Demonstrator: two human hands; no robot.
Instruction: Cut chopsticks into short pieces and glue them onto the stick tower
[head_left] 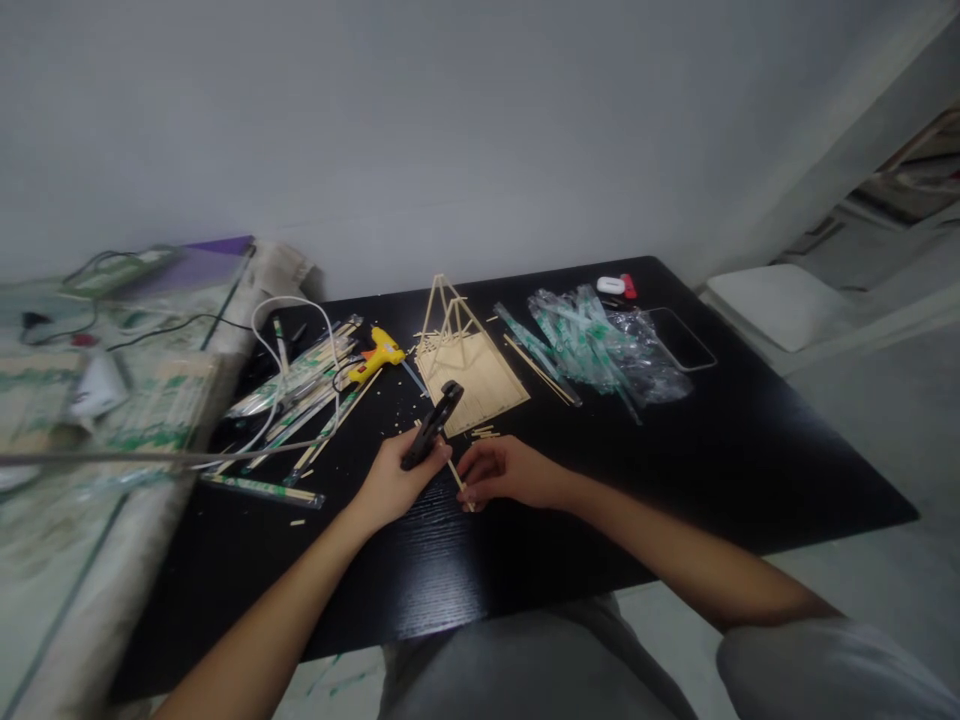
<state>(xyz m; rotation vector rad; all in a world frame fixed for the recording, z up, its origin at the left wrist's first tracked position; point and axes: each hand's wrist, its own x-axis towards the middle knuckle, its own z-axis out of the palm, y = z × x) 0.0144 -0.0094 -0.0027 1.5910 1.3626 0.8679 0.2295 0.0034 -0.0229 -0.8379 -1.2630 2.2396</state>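
Note:
My left hand (pixel 403 474) is closed around a slim black hand tool (pixel 433 425) that points up and away; its exact kind is unclear. Between the fingertips of my right hand (pixel 510 472) is a thin bamboo chopstick (pixel 456 474), slanting from near my left thumb down to my right fingers. Just beyond both hands lies a flat base of sticks laid side by side (pixel 480 385). On its far part stands a pointed frame of sticks (pixel 450 315). A few short cut pieces (pixel 484 433) lie by the base's near edge.
A yellow glue gun (pixel 379 355) and wrapped chopsticks (pixel 300 395) lie left, with a white cable (pixel 259 320) looping over. Crumpled plastic wrappers (pixel 592 340), a phone (pixel 682 338) and a white case (pixel 610 286) are right. The black table (pixel 675 470) meets the wall behind.

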